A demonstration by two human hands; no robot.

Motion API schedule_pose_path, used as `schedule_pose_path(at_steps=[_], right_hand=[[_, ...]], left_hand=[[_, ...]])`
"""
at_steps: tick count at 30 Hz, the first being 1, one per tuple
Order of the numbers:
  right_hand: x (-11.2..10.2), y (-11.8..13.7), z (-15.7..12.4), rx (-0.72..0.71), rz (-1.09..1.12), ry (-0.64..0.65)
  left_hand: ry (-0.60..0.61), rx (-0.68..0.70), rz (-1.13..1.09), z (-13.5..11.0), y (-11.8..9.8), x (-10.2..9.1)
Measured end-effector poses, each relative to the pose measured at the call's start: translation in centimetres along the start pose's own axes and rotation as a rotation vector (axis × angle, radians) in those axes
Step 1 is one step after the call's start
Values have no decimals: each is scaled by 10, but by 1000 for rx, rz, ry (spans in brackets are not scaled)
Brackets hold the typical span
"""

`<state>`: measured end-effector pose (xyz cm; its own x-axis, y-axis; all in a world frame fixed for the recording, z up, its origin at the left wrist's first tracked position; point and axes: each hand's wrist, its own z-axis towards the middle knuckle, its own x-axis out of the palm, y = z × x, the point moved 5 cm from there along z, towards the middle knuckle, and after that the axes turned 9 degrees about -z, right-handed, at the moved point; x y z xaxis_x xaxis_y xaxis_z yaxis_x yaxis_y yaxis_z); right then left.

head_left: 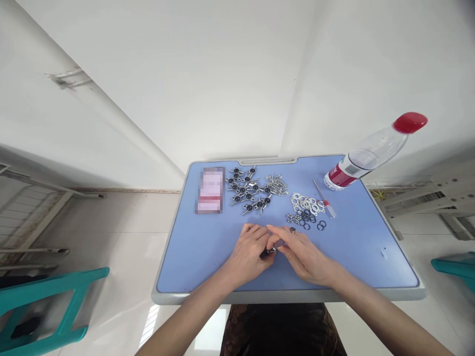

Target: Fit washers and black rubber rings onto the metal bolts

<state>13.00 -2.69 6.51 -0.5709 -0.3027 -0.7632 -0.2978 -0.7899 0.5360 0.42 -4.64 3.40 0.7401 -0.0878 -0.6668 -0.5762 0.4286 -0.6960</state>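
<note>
Near the front middle of the blue table, my left hand [254, 249] is closed round a small black-and-metal part [264, 253], mostly hidden by the fingers. My right hand [302, 254] meets it from the right, its fingertips pinched on a small translucent piece [280, 243] whose kind I cannot make out. The two hands touch or nearly touch over the part. Behind them lie several metal fittings with round black centres [248, 196]. To the right of these are a pile of screws [276, 185], flat metal gaskets [306, 203], black rings [307, 216] and small nuts [294, 218].
A screwdriver [326, 203] with a red and clear handle lies right of the gaskets. A clear bottle [365, 158] with a red cap stands at the back right. A blurred pink-and-white rectangle [211, 190] lies at the left. Green stools [70, 306] flank the table [193, 257].
</note>
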Motion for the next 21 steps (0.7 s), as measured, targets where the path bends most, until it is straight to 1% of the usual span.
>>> schedule_pose_path(at_steps=[3,7,13,21], right_hand=[[1,0,0,1,2,11],[1,-1,-1,-20,46,-19],[4,-4,-2,-3,5,-38],[4,-9,-4,0,139,-92]], left_hand=[[9,-5,6,0,0,0],[15,-20,2,0,0,1],[13,-25,-14,-1,1,1],[28,-34,11,-1,2,2]])
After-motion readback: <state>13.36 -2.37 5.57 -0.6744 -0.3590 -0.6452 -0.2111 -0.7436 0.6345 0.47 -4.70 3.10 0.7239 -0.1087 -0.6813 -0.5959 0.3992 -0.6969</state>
